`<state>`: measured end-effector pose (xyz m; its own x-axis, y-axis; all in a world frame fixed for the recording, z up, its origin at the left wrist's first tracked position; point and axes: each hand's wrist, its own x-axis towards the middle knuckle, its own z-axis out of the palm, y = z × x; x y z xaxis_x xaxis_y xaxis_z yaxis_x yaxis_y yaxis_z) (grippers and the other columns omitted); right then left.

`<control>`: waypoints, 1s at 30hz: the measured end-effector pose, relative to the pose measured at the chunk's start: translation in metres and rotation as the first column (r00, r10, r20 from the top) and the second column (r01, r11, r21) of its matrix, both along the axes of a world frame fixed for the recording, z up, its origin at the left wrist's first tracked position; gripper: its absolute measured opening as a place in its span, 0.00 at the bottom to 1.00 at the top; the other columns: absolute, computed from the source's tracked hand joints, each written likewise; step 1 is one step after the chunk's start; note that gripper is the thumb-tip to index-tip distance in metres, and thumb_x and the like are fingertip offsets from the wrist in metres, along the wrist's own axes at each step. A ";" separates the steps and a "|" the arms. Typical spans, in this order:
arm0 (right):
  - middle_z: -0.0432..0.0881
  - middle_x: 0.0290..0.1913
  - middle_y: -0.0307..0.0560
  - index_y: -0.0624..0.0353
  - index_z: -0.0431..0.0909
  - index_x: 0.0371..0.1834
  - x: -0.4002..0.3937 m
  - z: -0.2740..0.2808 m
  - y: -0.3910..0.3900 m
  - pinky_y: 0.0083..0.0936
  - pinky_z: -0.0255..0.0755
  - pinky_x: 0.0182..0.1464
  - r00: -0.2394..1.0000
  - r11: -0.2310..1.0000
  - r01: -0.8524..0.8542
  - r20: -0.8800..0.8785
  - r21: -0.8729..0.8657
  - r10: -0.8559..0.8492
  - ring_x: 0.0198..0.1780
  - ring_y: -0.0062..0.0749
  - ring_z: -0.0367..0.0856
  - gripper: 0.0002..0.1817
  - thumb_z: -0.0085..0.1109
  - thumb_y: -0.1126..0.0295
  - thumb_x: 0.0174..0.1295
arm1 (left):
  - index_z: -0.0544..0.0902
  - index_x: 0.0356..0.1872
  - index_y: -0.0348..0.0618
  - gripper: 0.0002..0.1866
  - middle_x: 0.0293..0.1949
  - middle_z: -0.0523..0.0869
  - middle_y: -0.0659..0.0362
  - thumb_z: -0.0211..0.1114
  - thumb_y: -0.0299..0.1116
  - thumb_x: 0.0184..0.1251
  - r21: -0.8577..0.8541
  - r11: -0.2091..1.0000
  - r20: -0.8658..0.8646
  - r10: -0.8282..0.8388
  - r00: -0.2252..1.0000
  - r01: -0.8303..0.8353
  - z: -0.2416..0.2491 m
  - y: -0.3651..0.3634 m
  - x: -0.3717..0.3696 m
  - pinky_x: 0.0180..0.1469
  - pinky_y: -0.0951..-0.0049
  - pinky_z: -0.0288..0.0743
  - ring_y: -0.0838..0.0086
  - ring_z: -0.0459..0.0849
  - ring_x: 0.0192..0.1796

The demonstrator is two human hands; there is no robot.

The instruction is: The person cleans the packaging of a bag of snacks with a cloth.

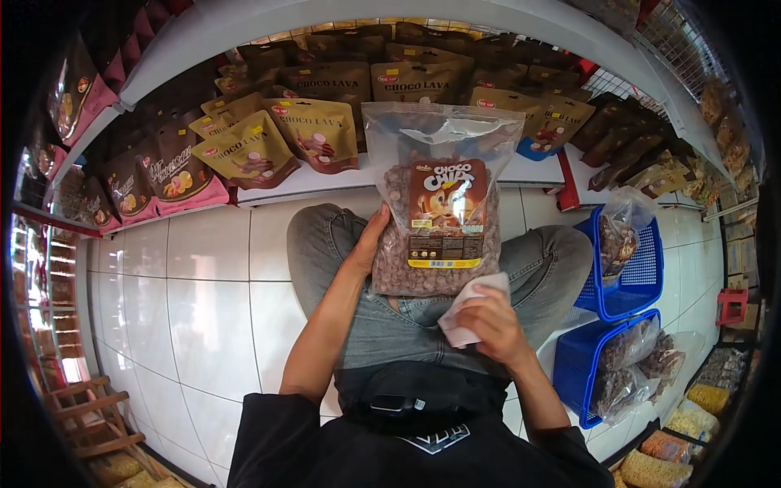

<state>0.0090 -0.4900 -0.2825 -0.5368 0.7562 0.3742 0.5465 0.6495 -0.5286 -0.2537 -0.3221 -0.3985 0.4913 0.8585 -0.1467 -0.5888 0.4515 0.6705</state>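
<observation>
A large clear bag of Choco Chips cereal (394,260) stands upright in front of me, its brown label facing me. My left hand (370,241) grips the bag's left edge, fingers hidden behind it. The bag's lower end is over my crossed legs in grey jeans. In my right hand (490,321) is a crumpled white cloth (494,285), bunched under the fingers just below the bag's lower right corner.
Behind the bag, a white shelf (301,180) carries rows of Choco Lava pouches (316,130). On my right, two blue baskets (606,305) hold more clear bags (620,232). A wooden stool (89,415) stands at the left, on white floor tiles (207,317).
</observation>
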 end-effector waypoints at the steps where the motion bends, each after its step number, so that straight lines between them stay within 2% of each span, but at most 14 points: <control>1: 0.89 0.52 0.47 0.60 0.89 0.45 0.002 0.003 0.005 0.57 0.74 0.75 0.997 0.996 0.068 -0.045 0.054 -0.066 0.58 0.41 0.89 0.19 0.69 0.75 0.45 | 0.72 0.78 0.39 0.36 0.71 0.83 0.55 0.56 0.60 0.87 0.001 1.000 0.018 -0.002 1.000 0.002 0.001 0.000 0.001 0.73 0.67 0.76 0.71 0.83 0.70; 3: 0.90 0.50 0.48 0.61 0.89 0.44 0.002 0.018 0.018 0.60 0.73 0.74 0.970 0.965 0.213 -0.149 0.155 -0.190 0.57 0.44 0.89 0.18 0.69 0.75 0.45 | 0.73 0.77 0.38 0.36 0.70 0.84 0.54 0.56 0.60 0.87 -0.008 1.000 0.011 -0.008 1.000 0.008 0.004 0.000 0.001 0.73 0.66 0.76 0.70 0.83 0.69; 4: 0.90 0.49 0.50 0.63 0.90 0.46 -0.003 0.031 0.033 0.62 0.72 0.74 0.958 0.939 0.273 -0.146 0.211 -0.246 0.56 0.49 0.90 0.19 0.68 0.76 0.46 | 0.74 0.77 0.37 0.36 0.70 0.84 0.54 0.55 0.60 0.87 -0.009 1.000 0.005 -0.012 1.000 0.013 0.006 0.000 0.001 0.73 0.66 0.76 0.70 0.84 0.69; 5: 0.90 0.53 0.52 0.64 0.90 0.50 -0.006 0.035 0.044 0.62 0.71 0.75 0.950 0.919 0.306 -0.138 0.248 -0.279 0.60 0.52 0.88 0.23 0.67 0.78 0.47 | 0.74 0.76 0.37 0.36 0.69 0.84 0.53 0.55 0.60 0.87 0.000 1.000 0.002 -0.016 1.000 0.016 0.006 0.000 0.001 0.73 0.66 0.77 0.70 0.84 0.69; 7: 0.88 0.62 0.52 0.63 0.89 0.57 -0.017 0.046 0.066 0.59 0.67 0.78 0.944 0.909 0.329 -0.099 0.257 -0.314 0.68 0.51 0.85 0.27 0.64 0.81 0.49 | 0.76 0.75 0.36 0.36 0.68 0.85 0.53 0.55 0.61 0.87 0.017 1.000 -0.004 -0.020 1.000 0.020 0.007 0.001 0.000 0.72 0.66 0.78 0.69 0.85 0.67; 9: 0.85 0.70 0.49 0.60 0.87 0.63 -0.035 0.048 0.085 0.55 0.62 0.81 0.951 0.925 0.295 0.020 0.238 -0.308 0.75 0.47 0.80 0.31 0.61 0.83 0.52 | 0.77 0.74 0.36 0.36 0.66 0.86 0.53 0.55 0.61 0.87 0.020 1.000 -0.014 -0.001 1.000 0.001 0.012 -0.001 0.002 0.71 0.67 0.79 0.70 0.86 0.66; 10: 0.83 0.73 0.45 0.56 0.85 0.67 -0.043 0.040 0.089 0.53 0.60 0.83 0.940 0.932 0.268 0.146 0.243 -0.308 0.77 0.40 0.78 0.30 0.61 0.80 0.59 | 0.77 0.73 0.37 0.36 0.66 0.87 0.53 0.55 0.61 0.87 0.017 1.000 -0.021 0.009 1.000 -0.009 0.013 -0.003 0.001 0.70 0.68 0.79 0.70 0.86 0.65; 13: 0.83 0.74 0.41 0.52 0.85 0.70 -0.066 0.022 0.081 0.54 0.58 0.84 0.956 0.965 0.152 0.214 0.213 -0.198 0.79 0.37 0.77 0.37 0.61 0.83 0.51 | 0.78 0.73 0.38 0.35 0.65 0.87 0.54 0.54 0.61 0.87 -0.019 0.999 -0.067 -0.037 0.997 0.036 0.000 0.000 -0.006 0.68 0.69 0.80 0.71 0.87 0.64; 14: 0.82 0.75 0.39 0.50 0.84 0.71 -0.069 0.016 0.076 0.50 0.59 0.84 0.957 0.972 0.086 0.253 0.219 -0.142 0.80 0.34 0.75 0.32 0.61 0.80 0.60 | 0.76 0.75 0.40 0.34 0.66 0.86 0.55 0.53 0.59 0.88 -0.031 0.999 -0.113 -0.045 0.993 0.042 0.001 -0.001 -0.008 0.69 0.70 0.78 0.72 0.85 0.65; 17: 0.82 0.74 0.38 0.51 0.84 0.69 -0.072 0.006 0.060 0.45 0.59 0.86 0.920 0.966 -0.128 0.391 0.225 0.031 0.80 0.30 0.73 0.25 0.58 0.69 0.69 | 0.75 0.76 0.40 0.32 0.68 0.85 0.56 0.52 0.58 0.89 -0.058 0.998 -0.053 -0.018 0.998 0.015 -0.027 0.006 -0.005 0.71 0.70 0.76 0.73 0.84 0.67; 18: 0.82 0.75 0.36 0.51 0.84 0.69 -0.070 -0.001 0.055 0.39 0.61 0.85 0.903 0.957 -0.172 0.426 0.236 0.057 0.80 0.25 0.72 0.24 0.58 0.68 0.70 | 0.74 0.76 0.40 0.31 0.69 0.84 0.57 0.52 0.56 0.90 -0.048 0.998 -0.001 -0.041 0.999 0.041 -0.024 0.006 -0.003 0.73 0.70 0.74 0.73 0.82 0.68; 21: 0.82 0.75 0.35 0.51 0.84 0.69 -0.063 -0.005 0.045 0.37 0.62 0.85 0.893 0.951 -0.207 0.441 0.231 0.088 0.79 0.24 0.73 0.24 0.58 0.67 0.70 | 0.74 0.76 0.40 0.31 0.69 0.84 0.57 0.52 0.55 0.90 -0.012 1.000 -0.007 -0.029 1.000 0.029 -0.011 0.002 -0.004 0.73 0.69 0.73 0.73 0.82 0.69; 24: 0.82 0.75 0.34 0.50 0.85 0.68 -0.050 -0.001 0.039 0.35 0.63 0.84 0.891 0.957 -0.225 0.437 0.181 0.127 0.78 0.24 0.75 0.23 0.59 0.68 0.69 | 0.74 0.76 0.40 0.31 0.69 0.84 0.57 0.52 0.55 0.90 -0.001 1.000 -0.025 -0.014 1.000 0.014 -0.019 0.002 -0.004 0.73 0.70 0.73 0.73 0.81 0.69; 30: 0.82 0.75 0.35 0.50 0.87 0.58 -0.017 0.002 0.030 0.30 0.66 0.83 0.862 0.958 -0.263 0.473 0.116 0.180 0.77 0.23 0.76 0.18 0.62 0.69 0.65 | 0.73 0.77 0.39 0.34 0.69 0.83 0.57 0.54 0.58 0.88 0.018 0.999 -0.033 -0.027 0.999 0.028 -0.018 0.004 -0.005 0.74 0.69 0.73 0.72 0.81 0.69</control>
